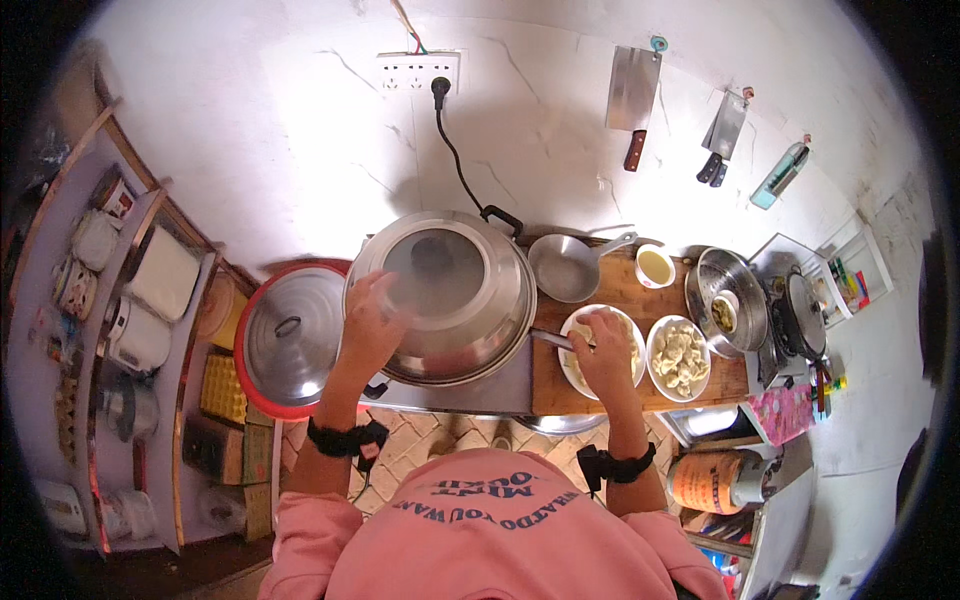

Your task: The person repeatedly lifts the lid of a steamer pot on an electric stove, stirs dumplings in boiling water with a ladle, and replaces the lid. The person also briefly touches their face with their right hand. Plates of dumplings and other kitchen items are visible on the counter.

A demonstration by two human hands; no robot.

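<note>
My left hand (371,321) hovers over the left side of a large electric pot's metal lid (450,330), blurred, with fingers apart. Glass fills the middle of that lid, and a dark knob (429,251) shows at its top. My right hand (604,346) grips a metal utensil (551,339), its flat end pointing left toward the pot. Under that hand lies a white plate of dumplings (637,365), partly hidden. A second plate of dumplings (680,358) stands just to its right. Both plates rest on a wooden board (546,382).
Behind the plates are a small saucepan (564,268) and a bowl of yellowish liquid (655,267). A steel colander (726,300) stands at the right. Left of the pot, a metal lid (296,337) covers a red basin (244,375). Cleavers (634,90) hang on the wall.
</note>
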